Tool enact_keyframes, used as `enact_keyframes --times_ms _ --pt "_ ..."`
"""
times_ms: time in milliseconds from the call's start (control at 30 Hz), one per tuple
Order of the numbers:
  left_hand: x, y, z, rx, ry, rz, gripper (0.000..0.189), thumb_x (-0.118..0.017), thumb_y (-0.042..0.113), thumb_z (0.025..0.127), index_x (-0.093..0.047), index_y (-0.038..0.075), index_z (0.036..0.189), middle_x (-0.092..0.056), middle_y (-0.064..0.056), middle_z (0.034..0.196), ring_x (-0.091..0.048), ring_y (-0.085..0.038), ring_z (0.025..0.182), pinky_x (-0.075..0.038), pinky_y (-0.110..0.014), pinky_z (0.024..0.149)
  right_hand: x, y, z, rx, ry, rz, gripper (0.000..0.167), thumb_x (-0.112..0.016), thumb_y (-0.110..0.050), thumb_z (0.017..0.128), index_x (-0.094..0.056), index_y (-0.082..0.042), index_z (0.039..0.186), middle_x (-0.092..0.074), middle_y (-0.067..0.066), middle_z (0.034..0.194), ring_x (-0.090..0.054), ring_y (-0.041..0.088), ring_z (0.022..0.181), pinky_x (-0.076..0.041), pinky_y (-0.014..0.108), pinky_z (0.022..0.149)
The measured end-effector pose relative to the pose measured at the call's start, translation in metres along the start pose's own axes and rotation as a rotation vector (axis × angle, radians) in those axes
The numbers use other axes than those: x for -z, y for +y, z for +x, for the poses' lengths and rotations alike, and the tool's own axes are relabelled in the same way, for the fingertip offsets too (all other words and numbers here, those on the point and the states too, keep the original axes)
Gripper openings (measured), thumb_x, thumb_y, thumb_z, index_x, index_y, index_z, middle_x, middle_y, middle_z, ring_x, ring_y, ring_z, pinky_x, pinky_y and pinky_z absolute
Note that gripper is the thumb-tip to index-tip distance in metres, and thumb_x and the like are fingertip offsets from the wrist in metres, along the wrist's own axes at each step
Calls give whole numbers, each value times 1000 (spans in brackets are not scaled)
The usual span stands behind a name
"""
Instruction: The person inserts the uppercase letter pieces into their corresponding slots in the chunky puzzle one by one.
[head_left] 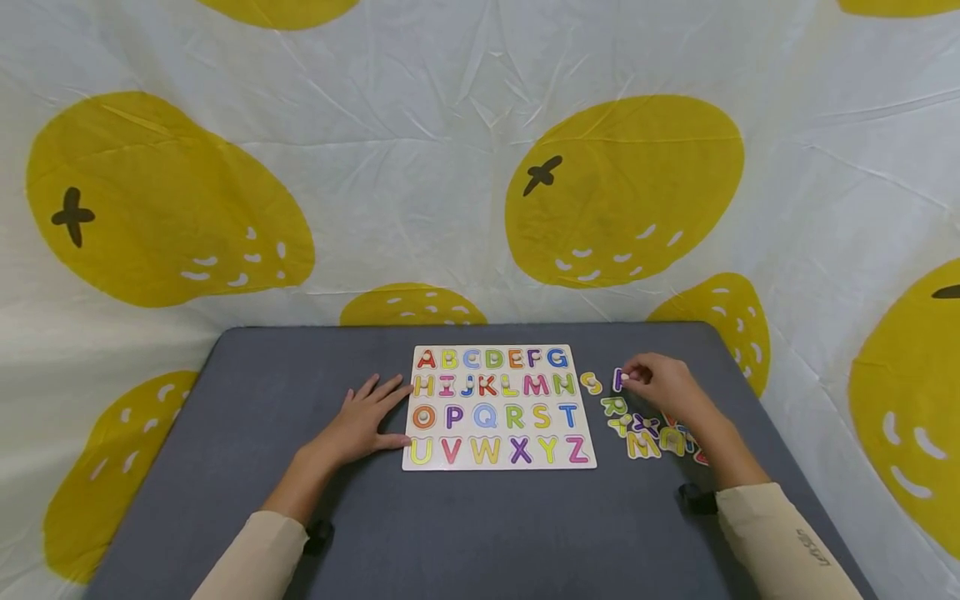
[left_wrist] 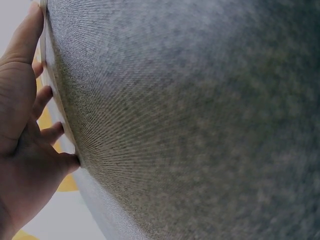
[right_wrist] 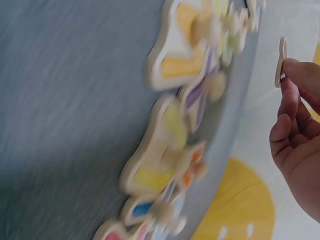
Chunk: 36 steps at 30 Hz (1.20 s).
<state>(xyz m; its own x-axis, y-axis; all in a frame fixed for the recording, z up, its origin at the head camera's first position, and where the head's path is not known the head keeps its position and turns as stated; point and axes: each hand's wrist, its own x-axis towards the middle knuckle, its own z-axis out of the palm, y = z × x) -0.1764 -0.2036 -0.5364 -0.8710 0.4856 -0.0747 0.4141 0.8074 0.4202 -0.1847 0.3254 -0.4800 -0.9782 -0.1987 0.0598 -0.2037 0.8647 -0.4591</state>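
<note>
A white alphabet puzzle board (head_left: pixel 498 427) lies on the dark grey table, with knobbed letters fitted in its upper rows and at O. My left hand (head_left: pixel 362 423) rests at the board's left edge, fingers spread, thumb touching the lower left side; the left wrist view shows this hand (left_wrist: pixel 30 120) along the edge too. My right hand (head_left: pixel 662 382) pinches a purple letter piece (head_left: pixel 618 380) by its knob, right of the board. In the right wrist view, that letter piece (right_wrist: pixel 280 62) is seen edge-on, held up off the table between thumb and fingers.
A yellow S piece (head_left: pixel 591 383) lies just right of the board. Below the right hand are a green R piece (head_left: pixel 614 407), an orange W piece (head_left: pixel 642 445) and several other loose letters, partly overlapping and partly under the forearm. A patterned curtain (head_left: pixel 420 167) hangs behind the table.
</note>
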Motion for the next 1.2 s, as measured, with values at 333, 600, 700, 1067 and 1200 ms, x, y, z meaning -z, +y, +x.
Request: enact_keyframes --times_ms 333,600,700,1067,1200 --pt "-1 -1 -3 -21 16 -4 93 -78 57 85 -40 20 161 -34 -13 168 -20 -53 154 -18 -82 112 -28 -53 14 87 -41 65 9 -77 -12 93 -76 -6 100 -67 1 88 -59 13 78 -52 29 68" --pt "-4 -2 -1 -24 12 1 93 -78 58 85 -38 23 162 -32 -11 169 -19 -51 155 -18 -81 113 -54 -88 25 175 -87 92 7 -79 -13 92 -74 -10 97 -64 -3 85 -56 9 75 -50 25 67" --pt "-3 -1 0 -21 6 0 93 -78 58 86 -38 24 162 -32 -10 169 -19 -50 156 -18 -81 114 -63 -102 30 227 -91 80 6 -78 -12 91 -75 -10 96 -63 -5 81 -54 7 74 -49 23 66" --pt "0 0 -1 -22 19 -7 92 -79 56 86 -40 21 161 -34 -13 168 -20 -52 155 -18 -82 113 -98 -161 53 343 -199 109 4 -78 -13 92 -75 -11 95 -66 -5 83 -55 4 73 -50 21 68" --pt "2 1 -2 -12 15 -5 92 -79 56 85 -40 21 161 -34 -12 168 -20 -52 155 -17 -81 114 -113 -177 59 350 -248 79 7 -77 -15 94 -76 -11 99 -67 -5 86 -55 6 75 -49 21 70"
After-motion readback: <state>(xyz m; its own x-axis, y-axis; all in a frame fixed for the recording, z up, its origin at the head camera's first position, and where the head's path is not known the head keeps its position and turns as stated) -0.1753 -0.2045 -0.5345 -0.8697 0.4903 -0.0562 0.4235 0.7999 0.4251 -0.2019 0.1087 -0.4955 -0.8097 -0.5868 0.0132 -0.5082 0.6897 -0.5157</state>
